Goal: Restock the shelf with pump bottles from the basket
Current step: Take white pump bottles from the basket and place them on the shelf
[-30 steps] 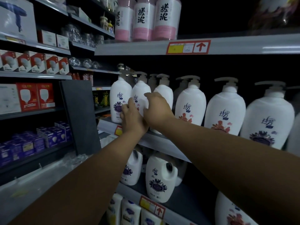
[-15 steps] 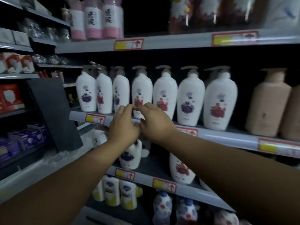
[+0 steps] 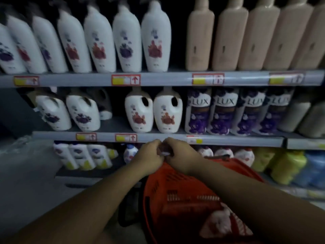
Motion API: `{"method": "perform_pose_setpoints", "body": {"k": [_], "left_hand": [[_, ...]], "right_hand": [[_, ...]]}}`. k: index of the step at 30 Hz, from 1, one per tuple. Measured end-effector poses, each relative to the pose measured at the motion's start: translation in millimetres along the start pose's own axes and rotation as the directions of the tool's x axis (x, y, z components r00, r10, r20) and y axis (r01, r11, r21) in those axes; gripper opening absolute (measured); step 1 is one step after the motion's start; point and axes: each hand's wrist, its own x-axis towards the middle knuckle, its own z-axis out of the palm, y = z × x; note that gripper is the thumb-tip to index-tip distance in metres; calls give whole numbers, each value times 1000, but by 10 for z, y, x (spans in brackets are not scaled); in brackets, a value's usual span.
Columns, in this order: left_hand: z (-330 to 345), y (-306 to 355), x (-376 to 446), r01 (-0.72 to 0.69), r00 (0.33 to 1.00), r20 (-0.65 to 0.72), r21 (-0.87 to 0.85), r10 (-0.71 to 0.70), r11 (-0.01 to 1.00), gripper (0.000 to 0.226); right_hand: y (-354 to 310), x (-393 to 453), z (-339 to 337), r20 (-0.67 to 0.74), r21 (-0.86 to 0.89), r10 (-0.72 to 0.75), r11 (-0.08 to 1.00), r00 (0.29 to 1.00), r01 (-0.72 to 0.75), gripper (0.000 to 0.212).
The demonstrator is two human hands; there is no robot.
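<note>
Pump bottles (image 3: 154,37) shelved at top; hands (image 3: 164,153) pinched together, contents unclear, above orange basket (image 3: 184,191); better lowered straight in.

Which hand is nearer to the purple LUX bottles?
Right. The right hand is just below-left of the LUX bottles; the left hand is farther left.

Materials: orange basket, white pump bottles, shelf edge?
Basket: looks moulded plastic, matte, given its slotted wall. White pump bottles: likely opaque plastic with a soft sheen and printed flowers; blurred. Shelf edge: grey, smooth, maybe painted metal or plastic strip; cannot tell.
</note>
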Motion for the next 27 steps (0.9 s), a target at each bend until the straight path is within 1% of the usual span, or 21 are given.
{"method": "perform_pose_setpoints", "body": {"k": [1,3,6,9,13,15,18,22,23,25,27], "left_hand": [[180,1,-45,11,999,50,-7,-11,1000,25],[445,-39,-102,35,991,130,-27,-31,999,23],[913,-115,-192,97,970,228,-23,-90,995,11],[1355,-246,-260,179,934,319,-17,-164,984,16],[1889,-389,-239,250,893,391,-24,-221,968,18],[2118,-449,-201,289,874,412,-17,-257,957,16],[2424,-500,-127,327,839,462,-2,-289,945,17],[2788,-508,30,368,773,546,26,-322,929,21],[2889,-519,76,381,745,576,44,-335,924,25],[3073,-517,147,424,681,636,63,-364,903,35],[3302,-529,212,445,620,704,50,-347,894,50]], "right_hand": [[173,-102,67,23,13,20,1000,1000,-20,39],[398,-249,151,82,16,71,997,994,-73,39],[808,-432,313,181,0,151,988,972,-153,39],[1287,-560,532,306,-78,267,964,914,-255,40],[1911,-661,734,406,-217,429,903,807,-371,39],[2194,-678,836,466,-287,468,883,751,-371,39],[2543,-694,919,513,-384,518,851,684,-357,38],[2871,-709,933,536,-417,575,817,619,-398,48],[2948,-717,932,531,-416,585,810,614,-412,51],[3140,-751,952,526,-417,624,782,578,-464,52],[3280,-814,958,501,-460,674,738,543,-493,51]]}}
